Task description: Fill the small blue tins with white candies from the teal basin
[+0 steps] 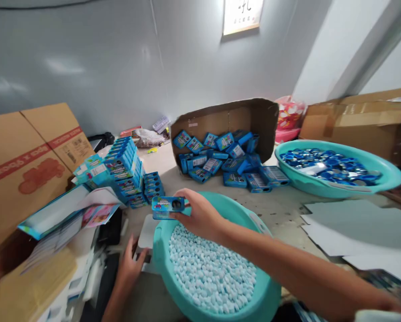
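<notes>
My right hand (202, 213) reaches over the teal basin (158, 250) and pinches a small blue candy box (168, 207) with printed artwork and a dark round mark at one end. Beneath it, pale blue and white candies (213, 273) fill the basin's bottom. My left hand (130, 264) is low, left of the basin, thumb and fingers apart, beside a white flat-topped object (147, 235). Whether it touches that object is unclear. Similar blue boxes stand in a tall stack (124, 170) and a shorter stack (154, 185) beyond.
Loose blue boxes spill from a cardboard box (267, 118) lying on its side. Another teal basin (341, 190) holds blue and silver pieces. White card sheets (361, 223) lie at right. A large carton (29, 152) and folded printed packaging (57, 205) occupy the left.
</notes>
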Tool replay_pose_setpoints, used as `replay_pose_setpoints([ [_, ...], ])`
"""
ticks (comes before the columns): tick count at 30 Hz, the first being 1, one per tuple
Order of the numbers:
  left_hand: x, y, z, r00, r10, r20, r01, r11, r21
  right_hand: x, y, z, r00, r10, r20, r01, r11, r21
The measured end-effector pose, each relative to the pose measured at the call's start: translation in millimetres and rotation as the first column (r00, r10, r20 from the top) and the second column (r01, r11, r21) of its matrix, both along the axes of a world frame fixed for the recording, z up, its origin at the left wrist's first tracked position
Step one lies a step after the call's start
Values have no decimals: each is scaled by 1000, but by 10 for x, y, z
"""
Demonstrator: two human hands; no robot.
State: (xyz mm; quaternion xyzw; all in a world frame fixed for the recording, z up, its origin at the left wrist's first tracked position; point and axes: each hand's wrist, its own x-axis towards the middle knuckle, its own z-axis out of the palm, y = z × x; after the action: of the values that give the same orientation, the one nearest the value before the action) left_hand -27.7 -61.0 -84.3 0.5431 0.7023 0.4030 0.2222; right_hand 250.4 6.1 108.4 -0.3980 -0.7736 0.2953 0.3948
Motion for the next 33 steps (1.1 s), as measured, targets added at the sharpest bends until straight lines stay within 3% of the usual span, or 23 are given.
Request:
replay_pose_setpoints([
  [2,18,-64,-73,999,-22,35,22,1000,-2,-282,135,11,997,63,44,-61,997,-40],
  [4,24,-89,-62,998,-41,38,41,999,-2,-578,281,-22,976,77,203,-66,996,-63],
  [7,36,-106,24,998,-56,12,56,998,-1,-927,439,-120,871,123,475,-89,992,-94],
  [12,93,-217,171,996,59,-61,-54,995,88,-1106,508,-205,755,183,630,-146,983,-111],
  [14,148,-330,238,981,49,-188,-6,975,222,-1062,490,-156,717,190,671,-164,981,-104],
  [16,252,-467,312,918,-114,-381,241,921,306,-950,443,-67,682,194,705,-182,979,-93],
  [18,404,-589,388,796,-325,-510,505,822,264,-756,370,33,636,177,751,-190,979,-70],
  [19,488,-631,425,754,-384,-532,572,783,245,-629,328,77,606,159,780,-184,981,-57],
  [21,639,-667,501,743,-402,-534,602,750,273,-328,247,137,529,96,843,-129,991,-31],
  [23,750,-648,582,779,-358,-515,571,745,345,0,190,153,482,41,875,-23,999,-34],
  [27,936,-584,742,800,-319,-508,539,755,374,499,190,69,398,119,910,119,976,-180],
  [30,1186,-608,803,796,-307,-522,520,789,329,567,244,-53,336,250,908,149,938,-313],
  [33,1481,-661,781,797,-306,-521,512,801,311,415,279,-187,303,358,883,110,907,-406],
])
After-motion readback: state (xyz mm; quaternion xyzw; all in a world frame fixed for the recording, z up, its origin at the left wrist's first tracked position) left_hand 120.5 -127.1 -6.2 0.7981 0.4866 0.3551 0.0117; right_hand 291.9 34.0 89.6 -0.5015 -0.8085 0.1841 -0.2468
